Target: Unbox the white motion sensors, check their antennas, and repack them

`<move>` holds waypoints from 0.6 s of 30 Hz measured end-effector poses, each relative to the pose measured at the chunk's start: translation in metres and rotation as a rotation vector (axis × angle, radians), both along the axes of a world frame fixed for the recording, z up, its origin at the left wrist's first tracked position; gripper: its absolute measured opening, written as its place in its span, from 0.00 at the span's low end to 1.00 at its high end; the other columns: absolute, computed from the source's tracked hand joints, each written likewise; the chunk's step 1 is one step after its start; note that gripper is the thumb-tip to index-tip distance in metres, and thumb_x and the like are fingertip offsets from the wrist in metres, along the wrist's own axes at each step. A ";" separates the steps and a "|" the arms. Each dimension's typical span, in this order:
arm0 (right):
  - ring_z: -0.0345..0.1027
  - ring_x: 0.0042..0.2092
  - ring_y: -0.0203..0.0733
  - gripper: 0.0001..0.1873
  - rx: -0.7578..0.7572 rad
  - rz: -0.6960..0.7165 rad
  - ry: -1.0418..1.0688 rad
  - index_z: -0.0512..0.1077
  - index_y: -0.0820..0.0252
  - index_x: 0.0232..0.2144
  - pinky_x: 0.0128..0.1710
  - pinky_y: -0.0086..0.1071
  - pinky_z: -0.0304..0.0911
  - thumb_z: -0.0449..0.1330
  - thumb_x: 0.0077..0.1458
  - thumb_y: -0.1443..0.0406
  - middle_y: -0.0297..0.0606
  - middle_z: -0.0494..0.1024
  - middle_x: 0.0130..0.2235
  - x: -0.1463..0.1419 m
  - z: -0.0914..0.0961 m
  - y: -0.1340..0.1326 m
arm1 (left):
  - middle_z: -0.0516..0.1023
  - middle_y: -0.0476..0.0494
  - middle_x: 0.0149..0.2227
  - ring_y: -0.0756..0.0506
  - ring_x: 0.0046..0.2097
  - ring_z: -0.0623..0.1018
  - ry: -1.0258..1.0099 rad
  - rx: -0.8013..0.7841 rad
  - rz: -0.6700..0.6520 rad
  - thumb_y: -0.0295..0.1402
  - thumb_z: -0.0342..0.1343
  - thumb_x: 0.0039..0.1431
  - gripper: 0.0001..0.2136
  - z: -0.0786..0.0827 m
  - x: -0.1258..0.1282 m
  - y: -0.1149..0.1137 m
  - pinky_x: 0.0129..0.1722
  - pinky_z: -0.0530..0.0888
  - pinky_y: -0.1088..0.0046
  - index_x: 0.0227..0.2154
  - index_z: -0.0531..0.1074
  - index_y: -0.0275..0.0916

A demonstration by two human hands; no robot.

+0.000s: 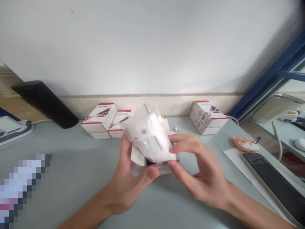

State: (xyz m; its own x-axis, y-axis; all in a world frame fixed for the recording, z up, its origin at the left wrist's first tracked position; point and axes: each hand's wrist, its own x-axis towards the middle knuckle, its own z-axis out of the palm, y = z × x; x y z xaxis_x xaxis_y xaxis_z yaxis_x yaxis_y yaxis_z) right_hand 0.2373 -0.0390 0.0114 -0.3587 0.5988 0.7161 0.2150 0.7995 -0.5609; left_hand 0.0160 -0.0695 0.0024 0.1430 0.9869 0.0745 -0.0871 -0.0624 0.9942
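A white plastic device [152, 136] in a clear, crinkled bag is tilted above a small opened box [164, 171], with a thin metal rod sticking up at its top. The bag hides the exact kind of device, and motion blurs it. My left hand [128, 178] curves round the left side of the box, thumb across its front and fingers up beside the bag. At the bag's lower right, my right hand [202, 168] pinches the plastic between thumb and fingers. A pale box flap [137, 156] juts out on the left.
Red-and-white printed boxes [100, 118] stand by the wall at left, more boxes [209, 117] at right. A black cylinder [45, 103] leans far left. A phone [274, 187] lies on white paper at right, near an orange animal-faced case [246, 144]. A small white piece [176, 128] sits behind.
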 end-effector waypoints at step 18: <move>0.77 0.57 0.55 0.38 0.142 0.147 -0.142 0.58 0.48 0.66 0.53 0.52 0.77 0.63 0.58 0.75 0.48 0.77 0.58 0.008 0.008 -0.005 | 0.84 0.43 0.53 0.26 0.58 0.80 -0.043 -0.023 0.196 0.57 0.72 0.50 0.32 0.029 -0.009 -0.007 0.46 0.84 0.56 0.56 0.78 0.50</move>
State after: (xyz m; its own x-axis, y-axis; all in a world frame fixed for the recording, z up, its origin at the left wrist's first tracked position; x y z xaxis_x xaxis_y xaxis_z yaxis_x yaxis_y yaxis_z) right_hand 0.2456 -0.0444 0.0197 -0.5375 0.4296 0.7256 0.1595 0.8967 -0.4129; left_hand 0.0067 -0.0762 0.0310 -0.0552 0.9970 0.0538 -0.1176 -0.0600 0.9912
